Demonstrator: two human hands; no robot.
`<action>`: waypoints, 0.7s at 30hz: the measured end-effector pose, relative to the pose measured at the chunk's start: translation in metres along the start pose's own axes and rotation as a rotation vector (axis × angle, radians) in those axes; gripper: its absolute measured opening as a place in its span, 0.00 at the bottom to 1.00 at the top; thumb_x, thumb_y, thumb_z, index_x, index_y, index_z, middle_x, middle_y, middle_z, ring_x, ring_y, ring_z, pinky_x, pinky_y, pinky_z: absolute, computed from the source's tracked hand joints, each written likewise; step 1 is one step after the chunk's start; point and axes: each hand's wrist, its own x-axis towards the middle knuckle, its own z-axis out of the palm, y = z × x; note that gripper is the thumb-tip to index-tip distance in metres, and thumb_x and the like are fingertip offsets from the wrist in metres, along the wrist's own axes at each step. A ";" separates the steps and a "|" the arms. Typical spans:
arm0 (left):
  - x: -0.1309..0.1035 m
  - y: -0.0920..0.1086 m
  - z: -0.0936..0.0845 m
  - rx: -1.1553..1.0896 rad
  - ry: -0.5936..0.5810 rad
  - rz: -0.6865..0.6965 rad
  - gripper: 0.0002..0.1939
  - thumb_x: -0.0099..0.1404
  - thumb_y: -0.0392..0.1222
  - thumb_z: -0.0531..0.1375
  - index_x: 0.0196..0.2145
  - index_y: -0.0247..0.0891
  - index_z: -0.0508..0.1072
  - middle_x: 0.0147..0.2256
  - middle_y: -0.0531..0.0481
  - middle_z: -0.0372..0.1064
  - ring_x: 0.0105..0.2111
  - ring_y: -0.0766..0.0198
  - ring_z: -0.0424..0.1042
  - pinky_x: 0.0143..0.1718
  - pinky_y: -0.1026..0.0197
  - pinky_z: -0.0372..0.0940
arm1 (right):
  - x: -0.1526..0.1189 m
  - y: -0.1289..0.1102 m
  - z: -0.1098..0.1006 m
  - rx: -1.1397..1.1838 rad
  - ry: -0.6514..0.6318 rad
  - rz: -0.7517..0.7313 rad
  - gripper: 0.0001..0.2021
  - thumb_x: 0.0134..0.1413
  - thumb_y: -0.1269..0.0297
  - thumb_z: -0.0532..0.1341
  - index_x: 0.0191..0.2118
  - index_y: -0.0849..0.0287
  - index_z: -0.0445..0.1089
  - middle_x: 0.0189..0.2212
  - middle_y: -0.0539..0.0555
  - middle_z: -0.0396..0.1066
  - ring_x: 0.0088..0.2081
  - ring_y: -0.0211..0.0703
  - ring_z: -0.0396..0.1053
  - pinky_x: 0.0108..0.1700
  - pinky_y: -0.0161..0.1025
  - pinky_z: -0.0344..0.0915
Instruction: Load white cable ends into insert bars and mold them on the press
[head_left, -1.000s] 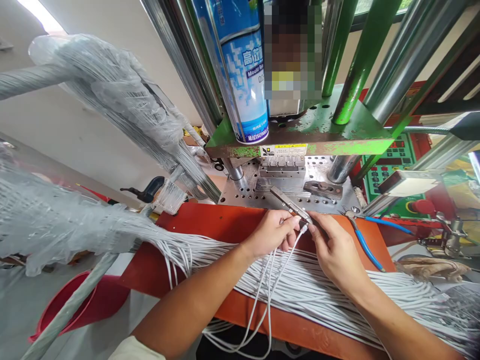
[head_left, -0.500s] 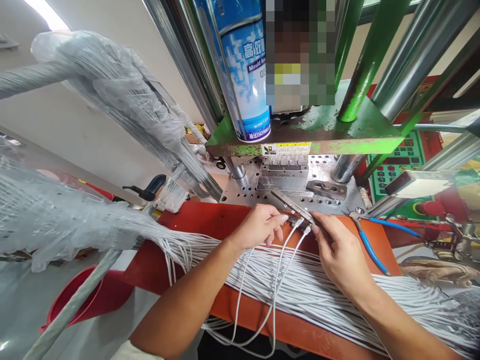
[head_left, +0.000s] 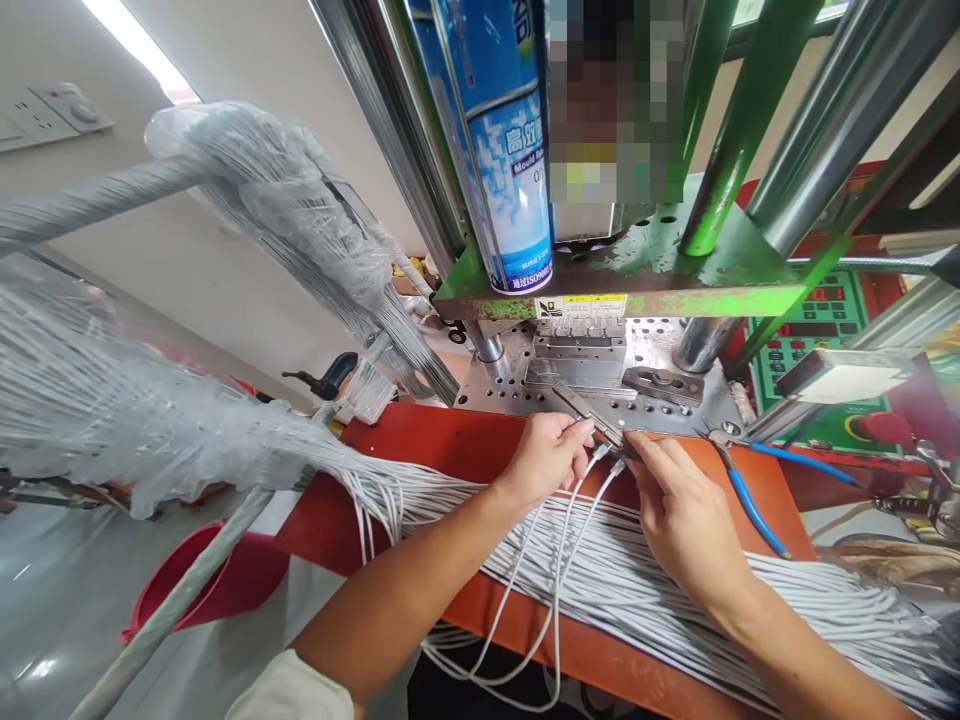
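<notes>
Two white cable plugs [head_left: 617,467] sit at the slim grey metal fixture [head_left: 576,402] above the orange tabletop [head_left: 450,442]. Right hand [head_left: 686,515] grips its near end; left hand [head_left: 549,458], pinched closed, probably holds a third white cable [head_left: 516,583]: best seated straight, fixture steady.

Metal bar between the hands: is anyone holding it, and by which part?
The right hand holds the metal bar by its end nearest the wearer. The left hand has its fingertips at the bar's side; exactly what they pinch is hidden.

cables [head_left: 600,567] on bench [head_left: 465,442]; block [head_left: 581,372] behind; pliers [head_left: 742,490] right
</notes>
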 end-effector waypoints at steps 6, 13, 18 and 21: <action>-0.004 0.015 -0.024 0.251 -0.102 0.010 0.26 0.72 0.63 0.53 0.33 0.36 0.71 0.21 0.53 0.68 0.16 0.69 0.63 0.18 0.66 0.56 | 0.000 0.009 0.003 0.244 0.034 0.061 0.15 0.72 0.58 0.53 0.55 0.54 0.71 0.49 0.55 0.75 0.49 0.49 0.73 0.50 0.44 0.68; -0.026 0.018 -0.059 0.891 -0.356 0.209 0.05 0.63 0.39 0.64 0.29 0.37 0.73 0.33 0.50 0.70 0.36 0.62 0.68 0.39 0.62 0.62 | 0.004 0.011 -0.006 0.308 0.115 0.080 0.16 0.71 0.56 0.54 0.55 0.56 0.72 0.49 0.55 0.76 0.49 0.48 0.73 0.52 0.44 0.67; -0.035 0.028 -0.056 0.907 -0.245 0.140 0.08 0.68 0.41 0.59 0.30 0.38 0.70 0.32 0.51 0.71 0.32 0.63 0.68 0.36 0.62 0.61 | 0.004 0.011 -0.005 0.303 0.123 0.087 0.16 0.70 0.57 0.53 0.54 0.56 0.72 0.48 0.56 0.76 0.48 0.50 0.73 0.50 0.45 0.68; -0.056 0.068 -0.073 0.789 -0.134 0.042 0.13 0.70 0.50 0.58 0.34 0.38 0.70 0.27 0.54 0.68 0.27 0.66 0.65 0.29 0.63 0.59 | 0.004 0.011 -0.003 0.313 0.114 0.105 0.17 0.71 0.57 0.52 0.54 0.57 0.72 0.49 0.57 0.76 0.49 0.51 0.74 0.50 0.47 0.69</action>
